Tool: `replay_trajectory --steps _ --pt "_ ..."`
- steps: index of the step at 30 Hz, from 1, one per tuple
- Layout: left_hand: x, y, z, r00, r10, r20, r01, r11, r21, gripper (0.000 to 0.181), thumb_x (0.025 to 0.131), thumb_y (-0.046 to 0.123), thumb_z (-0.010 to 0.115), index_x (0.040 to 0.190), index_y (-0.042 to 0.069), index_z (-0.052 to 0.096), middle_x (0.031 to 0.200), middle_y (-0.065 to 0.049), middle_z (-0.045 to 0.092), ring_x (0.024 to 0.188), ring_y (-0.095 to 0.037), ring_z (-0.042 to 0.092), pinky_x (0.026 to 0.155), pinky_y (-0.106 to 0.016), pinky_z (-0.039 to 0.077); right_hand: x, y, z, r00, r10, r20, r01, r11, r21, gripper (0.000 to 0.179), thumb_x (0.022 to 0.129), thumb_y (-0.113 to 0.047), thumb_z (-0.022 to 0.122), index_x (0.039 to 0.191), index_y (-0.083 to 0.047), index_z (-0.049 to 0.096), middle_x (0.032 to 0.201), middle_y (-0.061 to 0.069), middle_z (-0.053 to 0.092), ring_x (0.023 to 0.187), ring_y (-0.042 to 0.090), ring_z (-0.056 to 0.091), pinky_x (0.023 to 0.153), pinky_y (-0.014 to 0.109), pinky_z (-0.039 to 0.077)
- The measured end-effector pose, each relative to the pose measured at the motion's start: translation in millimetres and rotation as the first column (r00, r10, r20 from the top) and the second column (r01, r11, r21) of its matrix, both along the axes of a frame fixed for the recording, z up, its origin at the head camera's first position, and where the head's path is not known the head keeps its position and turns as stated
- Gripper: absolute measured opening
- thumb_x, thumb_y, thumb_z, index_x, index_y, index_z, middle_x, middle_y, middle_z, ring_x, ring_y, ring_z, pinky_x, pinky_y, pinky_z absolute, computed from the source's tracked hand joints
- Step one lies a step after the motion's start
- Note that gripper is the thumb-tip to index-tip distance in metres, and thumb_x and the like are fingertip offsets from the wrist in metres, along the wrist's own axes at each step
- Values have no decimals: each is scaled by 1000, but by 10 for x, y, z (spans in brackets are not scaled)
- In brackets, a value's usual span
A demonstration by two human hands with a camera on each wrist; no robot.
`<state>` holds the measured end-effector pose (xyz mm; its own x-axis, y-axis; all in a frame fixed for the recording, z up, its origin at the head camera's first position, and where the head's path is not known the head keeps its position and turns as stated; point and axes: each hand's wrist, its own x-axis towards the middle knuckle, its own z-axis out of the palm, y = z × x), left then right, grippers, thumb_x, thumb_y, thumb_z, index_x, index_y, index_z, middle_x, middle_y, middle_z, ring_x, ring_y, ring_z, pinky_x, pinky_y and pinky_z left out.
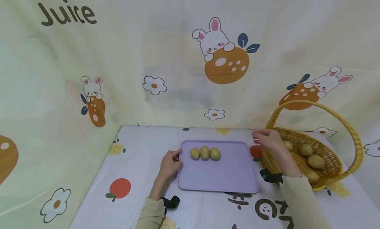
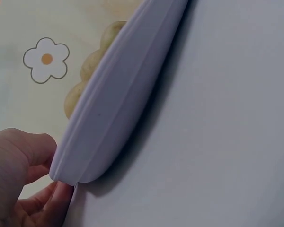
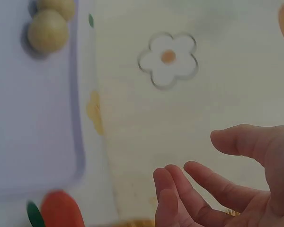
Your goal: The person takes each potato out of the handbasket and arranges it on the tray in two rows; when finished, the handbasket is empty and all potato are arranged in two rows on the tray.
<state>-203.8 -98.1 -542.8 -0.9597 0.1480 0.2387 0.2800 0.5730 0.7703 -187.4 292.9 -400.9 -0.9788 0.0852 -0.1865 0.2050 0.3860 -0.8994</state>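
Observation:
Three potatoes (image 1: 205,153) lie side by side in a row near the back left of a lavender tray (image 1: 219,176). At the tray's left edge, my left hand (image 1: 170,163) pinches the rim, the thumb on one side and fingers on the other in the left wrist view. My right hand (image 1: 269,140) is over the near-left rim of a yellow wicker basket (image 1: 329,150), with several potatoes (image 1: 316,161) inside. In the right wrist view the right hand (image 3: 217,184) has its thumb apart from the loosely bent fingers and nothing between them.
The basket's tall handle (image 1: 357,146) arches over its opening at the right of the table. A printed cloth (image 1: 139,192) covers the table, and a patterned curtain (image 1: 178,57) hangs behind it.

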Motion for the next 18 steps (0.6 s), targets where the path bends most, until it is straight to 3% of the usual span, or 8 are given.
replay_trajectory --steps 4,10,13,18 --pt "2 -1 11 999 -6 -41 5 1000 -22 51 73 2 68 124 -3 66 90 -7 58 77 -14 56 72 -29 47 46 242 53 1000 -9 -9 9 999 37 64 98 -35 55 137 15 44 98 -3 67 78 -4 61 73 23 53" --pt "4 -7 20 998 11 -56 -15 997 -70 50 74 2 68 123 -3 66 88 -6 57 76 -13 53 70 -29 45 89 514 42 997 -72 7 70 990 126 70 97 -41 53 140 13 42 127 26 54 83 1 56 70 21 51" --pt "8 -7 28 998 23 -56 -28 995 -91 49 75 2 68 123 -2 66 87 -5 56 75 -13 52 70 -29 44 85 621 3 994 -111 12 108 983 148 70 97 -43 53 139 13 43 133 31 46 85 4 53 68 21 50" --pt "30 -8 68 998 43 -50 -48 994 -99 48 76 3 68 123 -1 67 88 -4 56 74 -13 53 68 -29 44 54 761 -81 989 -149 -26 151 981 119 65 100 -33 48 139 18 38 139 36 37 79 -1 52 66 22 51"
